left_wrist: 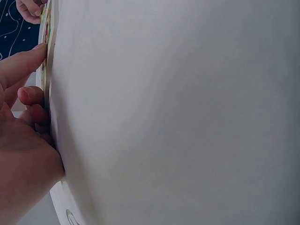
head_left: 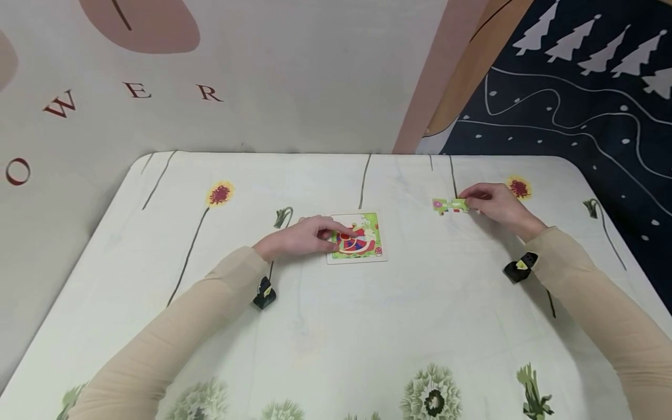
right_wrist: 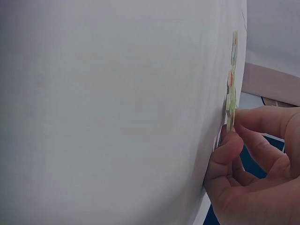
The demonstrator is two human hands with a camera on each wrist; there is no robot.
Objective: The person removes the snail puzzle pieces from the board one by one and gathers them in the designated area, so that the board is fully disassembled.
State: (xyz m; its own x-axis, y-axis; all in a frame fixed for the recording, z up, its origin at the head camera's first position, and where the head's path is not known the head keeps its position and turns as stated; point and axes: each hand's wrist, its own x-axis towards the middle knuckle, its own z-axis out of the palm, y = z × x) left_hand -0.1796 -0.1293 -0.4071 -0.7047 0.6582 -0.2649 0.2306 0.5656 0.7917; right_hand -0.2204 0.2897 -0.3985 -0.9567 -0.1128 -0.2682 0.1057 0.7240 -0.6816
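Note:
A square puzzle board (head_left: 357, 260) with a colourful picture lies at the middle of the table. The left hand (head_left: 310, 235) rests on its left part, fingers reaching over the picture; in the left wrist view that hand (left_wrist: 23, 112) has its thumb on the board's edge (left_wrist: 49, 61). To the right, puzzle pieces (head_left: 440, 205) lie on the cloth. The right hand (head_left: 496, 204) is at their right end, and in the right wrist view the hand (right_wrist: 262, 159) pinches a piece (right_wrist: 231, 105) between thumb and finger. More of the pieces stretch beyond its fingertips.
A white cloth (head_left: 336, 326) printed with flowers covers the table. Behind the table hangs a pale backdrop (head_left: 294, 76) with letters, and at the right a dark blue cloth (head_left: 567, 111) with white trees. Each wrist carries a black device (head_left: 265, 293).

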